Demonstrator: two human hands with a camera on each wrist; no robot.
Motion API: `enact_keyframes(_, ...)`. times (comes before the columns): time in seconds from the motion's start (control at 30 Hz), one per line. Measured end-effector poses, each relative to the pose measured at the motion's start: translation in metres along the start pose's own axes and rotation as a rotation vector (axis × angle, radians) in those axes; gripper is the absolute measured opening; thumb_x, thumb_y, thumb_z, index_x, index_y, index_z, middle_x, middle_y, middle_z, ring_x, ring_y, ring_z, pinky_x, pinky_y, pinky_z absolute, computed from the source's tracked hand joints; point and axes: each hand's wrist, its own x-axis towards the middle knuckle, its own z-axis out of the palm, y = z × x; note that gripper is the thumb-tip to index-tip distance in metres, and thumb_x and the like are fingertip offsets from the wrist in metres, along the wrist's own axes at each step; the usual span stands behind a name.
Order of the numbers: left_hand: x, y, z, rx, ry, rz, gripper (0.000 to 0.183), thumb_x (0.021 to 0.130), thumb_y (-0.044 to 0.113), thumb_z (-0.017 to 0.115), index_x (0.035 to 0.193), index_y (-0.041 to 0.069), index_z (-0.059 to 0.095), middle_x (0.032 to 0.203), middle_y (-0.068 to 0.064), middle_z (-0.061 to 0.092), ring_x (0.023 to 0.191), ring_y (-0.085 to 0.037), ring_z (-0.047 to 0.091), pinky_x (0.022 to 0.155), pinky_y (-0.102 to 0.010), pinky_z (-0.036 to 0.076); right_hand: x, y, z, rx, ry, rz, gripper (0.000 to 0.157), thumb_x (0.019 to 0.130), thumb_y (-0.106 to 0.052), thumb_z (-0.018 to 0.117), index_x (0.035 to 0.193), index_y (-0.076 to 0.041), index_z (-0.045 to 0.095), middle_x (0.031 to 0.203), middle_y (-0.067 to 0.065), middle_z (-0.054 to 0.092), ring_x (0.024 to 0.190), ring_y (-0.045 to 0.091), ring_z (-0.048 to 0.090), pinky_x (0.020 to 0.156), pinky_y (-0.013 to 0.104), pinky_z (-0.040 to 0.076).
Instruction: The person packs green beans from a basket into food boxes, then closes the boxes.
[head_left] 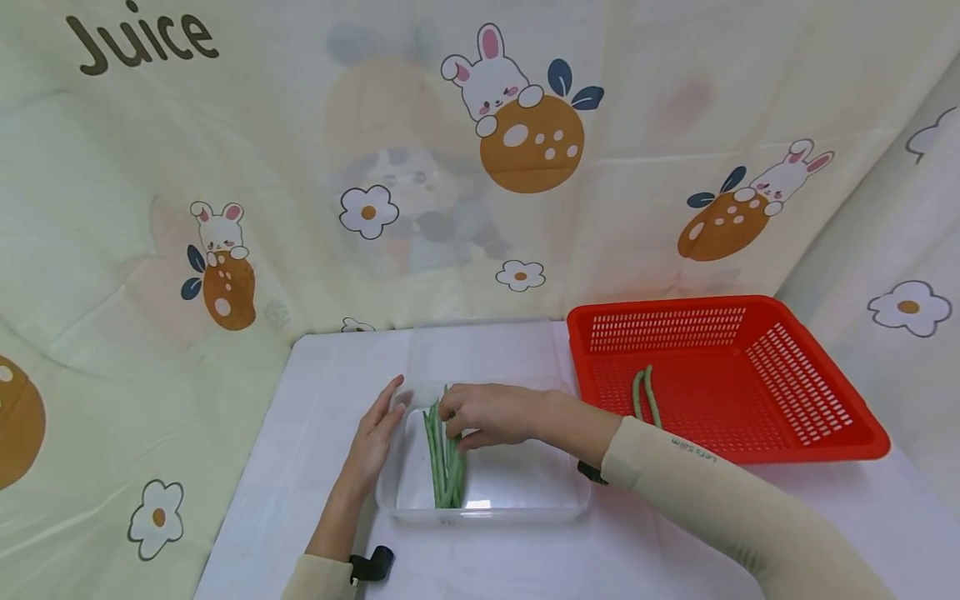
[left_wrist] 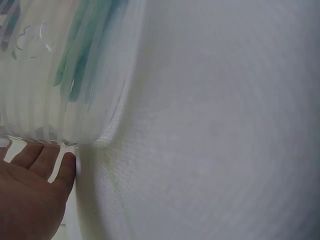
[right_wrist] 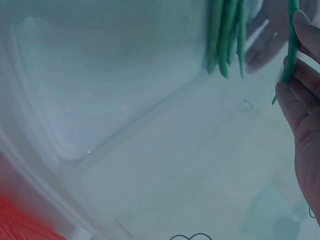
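Note:
A clear plastic box (head_left: 525,515) stands on the white table, with several long green beans (head_left: 442,475) lying side by side at its left end. My right hand (head_left: 495,414) reaches over the box and pinches a green bean (right_wrist: 293,47) between thumb and fingers, above the others. Against the box's left wall rests my left hand (head_left: 375,437), its fingers fairly straight. In the left wrist view, fingertips of that hand (left_wrist: 32,195) touch the box's outer side, and beans (left_wrist: 82,50) show through the wall.
To the right stands a red perforated basket (head_left: 817,450) with two green beans (head_left: 649,396) inside, partly hidden by my right arm. Behind the table hangs a printed cloth (head_left: 435,317) with rabbits and fruit. A transparent sheet-like piece (head_left: 483,346) lies behind the box.

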Motion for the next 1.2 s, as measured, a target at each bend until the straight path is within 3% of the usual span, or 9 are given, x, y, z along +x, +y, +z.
enact_keyframes(0.33,0.000,-0.002,0.000,-0.008,-0.004,0.000,0.052,0.113,0.036,0.042,0.164,0.029,0.032,0.166,-0.009,0.040,0.162,-0.026,0.017,0.129,-0.060,0.010,0.006,0.001,0.014,-0.032,-0.047,0.022,0.026,0.092,-0.025,0.081,0.116,-0.015,0.080,0.124,-0.002,0.070,0.121,0.014,0.060,0.105,0.020,0.050)
enact_keyframes(0.57,0.000,-0.003,0.000,-0.006,-0.004,0.001,0.051,0.113,0.036,0.042,0.163,0.032,0.033,0.166,-0.009,0.040,0.162,-0.027,0.018,0.129,-0.060,0.010,0.006,-0.001,0.013,-0.085,-0.060,0.106,0.034,0.100,-0.041,0.070,0.126,-0.021,0.076,0.138,-0.003,0.068,0.136,0.015,0.056,0.109,0.030,0.051)
enact_keyframes(0.87,0.001,-0.002,0.001,0.011,0.004,0.007,0.050,0.113,0.037,0.041,0.162,0.035,0.033,0.168,-0.007,0.036,0.163,-0.025,0.013,0.129,-0.061,0.009,-0.003,-0.004,-0.002,-0.175,-0.017,0.192,0.056,0.102,-0.056,0.059,0.147,-0.021,0.061,0.158,0.003,0.053,0.148,0.022,0.047,0.124,0.039,0.036)
enact_keyframes(1.2,0.000,-0.001,0.002,0.019,0.010,0.009,0.052,0.113,0.034,0.041,0.164,0.027,0.032,0.169,-0.008,0.035,0.161,-0.030,0.020,0.128,-0.063,0.010,-0.024,-0.002,-0.015,-0.238,-0.059,0.318,0.071,0.101,-0.062,0.056,0.162,-0.029,0.039,0.173,0.003,0.026,0.159,0.027,0.028,0.130,0.051,0.019)
